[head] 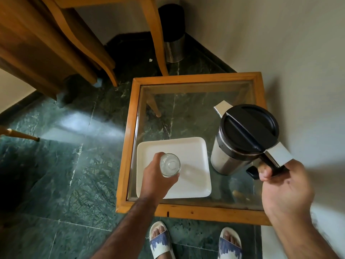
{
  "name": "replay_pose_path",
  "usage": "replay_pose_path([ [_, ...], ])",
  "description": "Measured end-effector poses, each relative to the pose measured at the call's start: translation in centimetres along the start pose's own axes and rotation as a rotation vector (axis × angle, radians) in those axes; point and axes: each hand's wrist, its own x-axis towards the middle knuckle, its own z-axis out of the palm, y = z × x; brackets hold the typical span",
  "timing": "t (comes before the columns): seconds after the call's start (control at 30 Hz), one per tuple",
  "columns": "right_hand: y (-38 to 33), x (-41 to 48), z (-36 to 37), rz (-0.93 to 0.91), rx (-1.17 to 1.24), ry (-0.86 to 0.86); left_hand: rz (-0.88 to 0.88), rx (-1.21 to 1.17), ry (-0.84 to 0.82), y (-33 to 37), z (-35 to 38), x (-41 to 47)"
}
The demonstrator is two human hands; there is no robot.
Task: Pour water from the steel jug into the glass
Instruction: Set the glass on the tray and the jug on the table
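- Standing over a wood-framed glass-topped side table (258,85) on green marble flooring, sandalled feet just below its near edge.
- Wrapping the left hand (155,179) closed round the glass (170,165), holding it mouth-up over the white tray (194,146); looking empty, though hard to be sure through clear walls.
- Closing the right hand (283,187) on the black handle of the steel jug (242,139), jug upright at the table's right side, black lid on.
- Lying to the right of the glass, spout (222,108) pointing away and left, handle toward the right hand; pouring likely calling for tipping leftward with glass brought under the spout.
- Hiding: water level under the lid, whether the base is resting on the tabletop, right fingertips behind the handle.
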Motion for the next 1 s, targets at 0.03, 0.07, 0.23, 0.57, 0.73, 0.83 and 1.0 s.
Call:
replay_pose_path([
  [0.03, 0.0, 0.1, 0.0, -0.002, 0.013, -0.009, -0.001, -0.001, 0.001, -0.1, 0.1, 0.0],
  [0.07, 0.1, 0.2, 0.0, -0.007, 0.020, -0.024, -0.004, -0.002, 0.002, -0.4, 0.3, 0.0],
  [0.23, 0.3, 0.4, 0.0, -0.024, 0.041, -0.053, -0.013, 0.004, 0.008, -1.0, 0.7, -0.1],
  [0.57, 1.1, -0.5, -0.9, -0.036, 0.063, -0.061, -0.007, 0.032, 0.034, -1.8, 1.6, 0.5],
  [0.73, 2.0, -0.7, -2.0, -0.065, 0.015, -0.048, -0.002, 0.044, 0.003, -2.0, 1.8, 0.6],
  [0.83, 2.3, -0.7, -2.9, -0.088, -0.025, -0.071, -0.007, 0.039, -0.001, -1.8, 1.7, 0.3],
  [1.0, 2.3, -0.8, -3.0, -0.065, -0.104, -0.083, -0.012, 0.122, -0.043, -1.3, 1.4, -0.2],
])
